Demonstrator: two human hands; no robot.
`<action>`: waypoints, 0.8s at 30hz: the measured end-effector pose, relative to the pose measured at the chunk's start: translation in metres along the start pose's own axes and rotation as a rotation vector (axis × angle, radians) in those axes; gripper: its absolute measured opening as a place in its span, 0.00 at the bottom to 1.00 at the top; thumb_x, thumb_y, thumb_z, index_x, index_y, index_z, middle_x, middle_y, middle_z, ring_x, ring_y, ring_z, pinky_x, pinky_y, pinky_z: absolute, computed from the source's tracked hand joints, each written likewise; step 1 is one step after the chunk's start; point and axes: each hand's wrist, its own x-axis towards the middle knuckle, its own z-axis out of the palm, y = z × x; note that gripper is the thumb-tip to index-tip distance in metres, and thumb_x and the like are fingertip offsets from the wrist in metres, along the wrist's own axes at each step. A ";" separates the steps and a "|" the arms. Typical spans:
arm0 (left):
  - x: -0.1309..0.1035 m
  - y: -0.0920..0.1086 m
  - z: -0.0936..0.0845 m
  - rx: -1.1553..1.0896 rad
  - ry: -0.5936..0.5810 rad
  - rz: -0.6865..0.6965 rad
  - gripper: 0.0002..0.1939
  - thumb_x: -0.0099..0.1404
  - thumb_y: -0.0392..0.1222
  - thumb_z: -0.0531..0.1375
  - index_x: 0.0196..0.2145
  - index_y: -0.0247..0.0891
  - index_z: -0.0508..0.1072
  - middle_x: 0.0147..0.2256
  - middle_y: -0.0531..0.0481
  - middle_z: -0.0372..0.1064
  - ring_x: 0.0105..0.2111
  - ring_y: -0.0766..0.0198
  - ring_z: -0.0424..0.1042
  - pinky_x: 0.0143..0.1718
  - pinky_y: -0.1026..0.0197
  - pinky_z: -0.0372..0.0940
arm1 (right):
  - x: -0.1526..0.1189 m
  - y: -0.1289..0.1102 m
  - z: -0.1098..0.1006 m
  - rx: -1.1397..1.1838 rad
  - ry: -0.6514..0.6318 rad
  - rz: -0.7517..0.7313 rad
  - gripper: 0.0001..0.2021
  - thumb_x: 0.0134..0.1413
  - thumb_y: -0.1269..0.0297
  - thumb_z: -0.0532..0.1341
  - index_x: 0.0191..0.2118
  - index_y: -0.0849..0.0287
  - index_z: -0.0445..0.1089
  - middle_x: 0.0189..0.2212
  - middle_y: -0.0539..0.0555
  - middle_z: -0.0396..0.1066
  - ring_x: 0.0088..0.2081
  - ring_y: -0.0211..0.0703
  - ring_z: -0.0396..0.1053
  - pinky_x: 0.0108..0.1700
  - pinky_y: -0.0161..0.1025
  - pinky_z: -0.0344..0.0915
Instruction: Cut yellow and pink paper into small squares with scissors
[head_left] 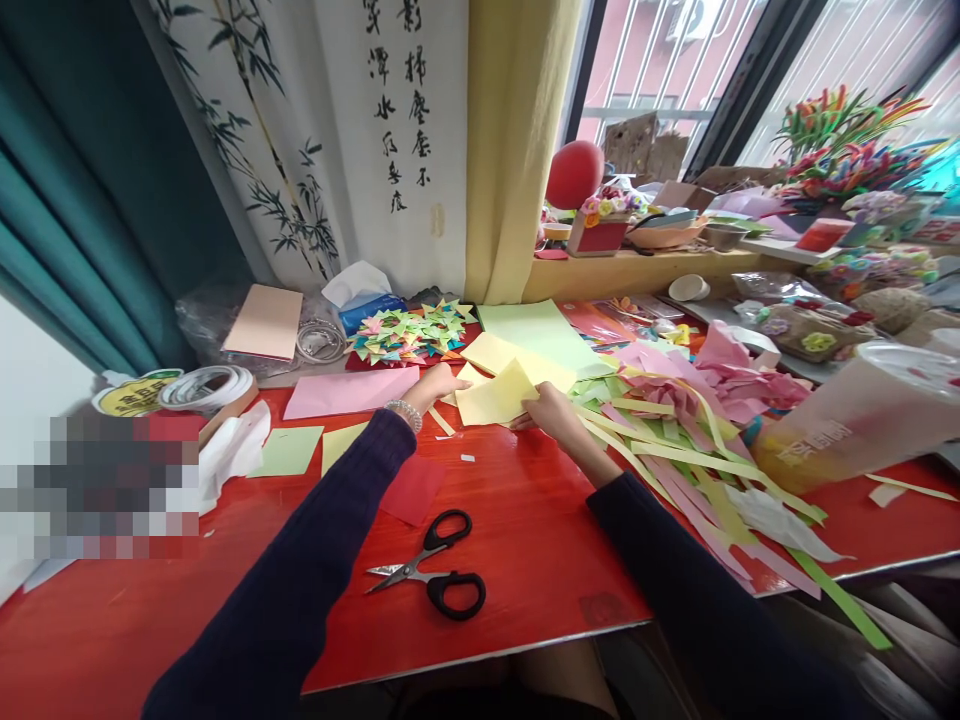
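Observation:
A yellow paper sheet (496, 396) is raised slightly between both hands. My right hand (553, 412) pinches its right edge, thumb on top. At the sheet's left edge, my left hand (439, 386) has its fingers closed; they are partly hidden, and a beaded bracelet circles the wrist. Behind lie another yellow sheet (551, 371) and a large pale green sheet (536, 330). Nearer me, black-handled scissors (435, 565) rest spread apart on the red table (525, 560). A red paper square (415, 490) lies by my left forearm.
A heap of folded paper pieces (412, 332) stands at the back. Pink paper (352, 392) and a green square (286, 451) lie left. Right are paper strips (675, 450), crumpled pink paper (724, 375) and a large plastic cup (855, 415). White tape rolls (206, 388) sit far left.

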 end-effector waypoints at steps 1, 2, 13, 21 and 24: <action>0.000 0.000 0.000 -0.021 -0.012 -0.011 0.10 0.45 0.40 0.65 0.19 0.35 0.65 0.21 0.48 0.65 0.28 0.56 0.68 0.29 0.57 0.60 | 0.000 0.002 0.002 -0.019 0.009 0.001 0.12 0.51 0.74 0.53 0.44 0.64 0.59 0.20 0.58 0.73 0.23 0.48 0.73 0.25 0.40 0.69; 0.000 0.001 0.000 -0.028 -0.015 -0.020 0.10 0.44 0.38 0.65 0.20 0.35 0.65 0.21 0.49 0.65 0.27 0.57 0.68 0.28 0.57 0.60 | 0.000 0.002 0.003 -0.038 0.015 0.000 0.13 0.52 0.73 0.53 0.45 0.64 0.58 0.21 0.58 0.73 0.23 0.48 0.73 0.25 0.40 0.68; -0.057 0.013 -0.025 -0.248 0.129 0.272 0.13 0.54 0.46 0.61 0.34 0.37 0.64 0.35 0.49 0.70 0.35 0.62 0.70 0.39 0.59 0.63 | -0.004 -0.015 0.002 0.027 0.194 -0.351 0.35 0.44 0.53 0.63 0.56 0.58 0.50 0.50 0.62 0.64 0.49 0.51 0.65 0.47 0.45 0.64; -0.067 -0.003 -0.018 -0.162 0.147 0.239 0.17 0.54 0.47 0.62 0.39 0.40 0.63 0.35 0.48 0.73 0.35 0.59 0.72 0.37 0.57 0.64 | 0.004 -0.002 0.011 0.283 0.036 -0.518 0.20 0.47 0.59 0.60 0.46 0.55 0.55 0.42 0.55 0.65 0.42 0.46 0.67 0.42 0.44 0.66; -0.066 -0.006 -0.015 -0.155 0.097 0.223 0.17 0.55 0.47 0.61 0.41 0.39 0.65 0.36 0.46 0.73 0.35 0.58 0.72 0.38 0.56 0.65 | 0.002 0.000 0.012 0.318 0.006 -0.434 0.24 0.46 0.58 0.61 0.48 0.54 0.51 0.38 0.53 0.64 0.36 0.44 0.67 0.37 0.43 0.67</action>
